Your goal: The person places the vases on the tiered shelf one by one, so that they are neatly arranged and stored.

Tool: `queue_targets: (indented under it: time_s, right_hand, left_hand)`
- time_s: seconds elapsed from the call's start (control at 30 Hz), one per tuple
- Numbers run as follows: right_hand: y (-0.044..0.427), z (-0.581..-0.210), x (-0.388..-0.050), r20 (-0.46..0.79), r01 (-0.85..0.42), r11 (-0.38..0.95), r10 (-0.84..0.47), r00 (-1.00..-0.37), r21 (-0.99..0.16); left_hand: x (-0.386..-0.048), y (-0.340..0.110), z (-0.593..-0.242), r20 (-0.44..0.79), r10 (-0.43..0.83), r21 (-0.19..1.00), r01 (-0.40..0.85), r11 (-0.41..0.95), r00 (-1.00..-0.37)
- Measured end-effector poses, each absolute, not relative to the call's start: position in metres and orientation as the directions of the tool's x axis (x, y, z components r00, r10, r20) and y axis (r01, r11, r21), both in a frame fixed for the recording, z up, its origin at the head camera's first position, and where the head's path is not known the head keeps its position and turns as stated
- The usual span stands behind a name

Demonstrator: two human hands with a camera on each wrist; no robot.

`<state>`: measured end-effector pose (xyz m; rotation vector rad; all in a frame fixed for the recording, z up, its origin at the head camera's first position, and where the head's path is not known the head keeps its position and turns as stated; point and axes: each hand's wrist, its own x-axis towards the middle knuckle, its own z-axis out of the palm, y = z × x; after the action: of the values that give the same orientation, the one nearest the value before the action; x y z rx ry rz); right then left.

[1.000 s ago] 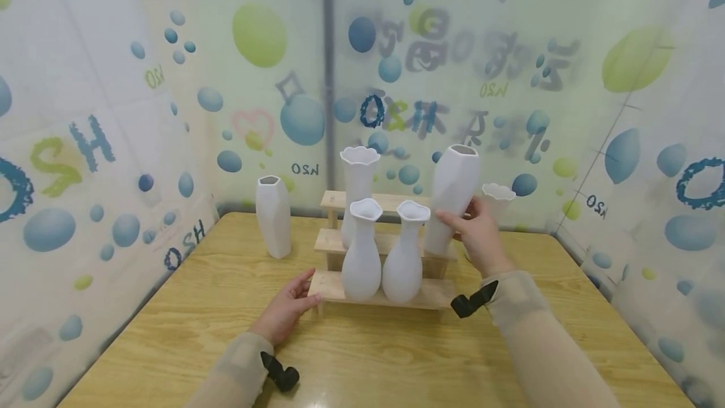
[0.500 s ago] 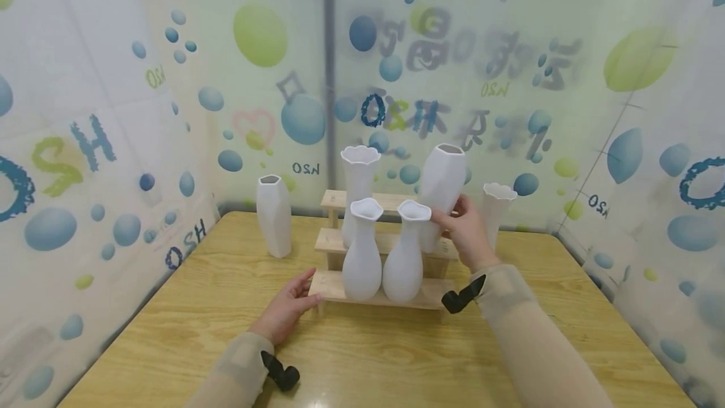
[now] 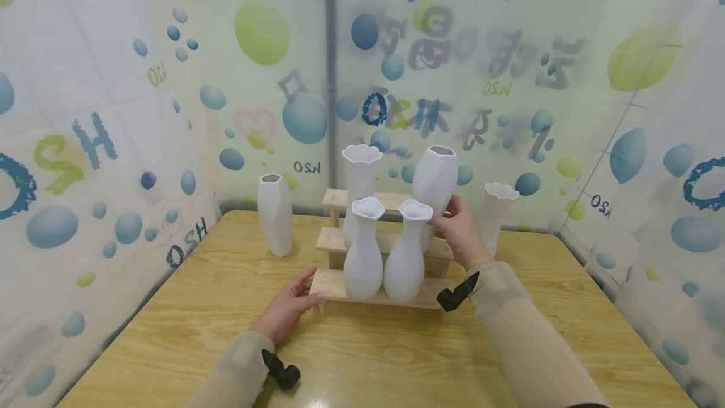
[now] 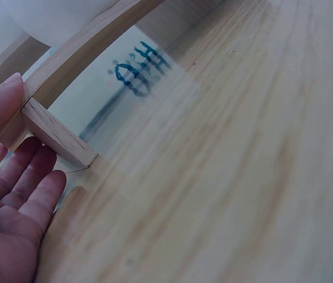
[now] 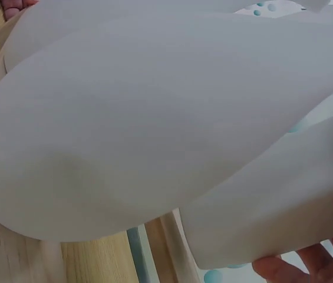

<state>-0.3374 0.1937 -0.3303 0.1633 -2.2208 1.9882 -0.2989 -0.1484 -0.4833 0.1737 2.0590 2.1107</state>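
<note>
A stepped wooden stand [image 3: 334, 282] is on the table. My left hand [image 3: 289, 307] grips the left end of its lowest shelf; in the left wrist view the thumb lies against the shelf edge and the fingers are by the leg. My right hand [image 3: 461, 232] holds a white faceted vase [image 3: 435, 178], nearly upright at the right of the middle shelf. Its base is close to the shelf in the right wrist view; whether they touch I cannot tell. Two rounded white vases, one left [image 3: 362, 263] and one right [image 3: 404, 266], occupy the lowest shelf. A tall scalloped vase [image 3: 360, 175] rises behind them.
Left of the stand, another faceted white vase [image 3: 275, 216] is on the wooden table [image 3: 362, 357]. A scalloped white vase [image 3: 495, 213] stands right of the stand, just behind my right hand. Patterned sheets [image 3: 260, 80] enclose the back and sides.
My right hand has moved left with the faceted vase, which has gone from leaning right to nearly upright over the middle shelf. The left hand keeps its place on the stand.
</note>
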Motion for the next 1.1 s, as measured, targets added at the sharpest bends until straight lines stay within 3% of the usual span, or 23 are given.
queue_targets:
  time_s: [0.27,1.1]
  right_hand:
    - [0.193,-0.332,-0.343,0.197,-0.202,0.095,-0.056,-0.979,-0.975]
    - [0.191,-0.34,-0.353,0.223,-0.238,0.101,-0.137,-0.965,-0.966]
  left_hand:
    - [-0.299,-0.148,-0.483,-0.041,0.228,0.998,-0.048,-0.027,-0.973]
    - [-0.299,-0.148,-0.484,-0.051,0.211,0.997,-0.063,-0.05,-0.976]
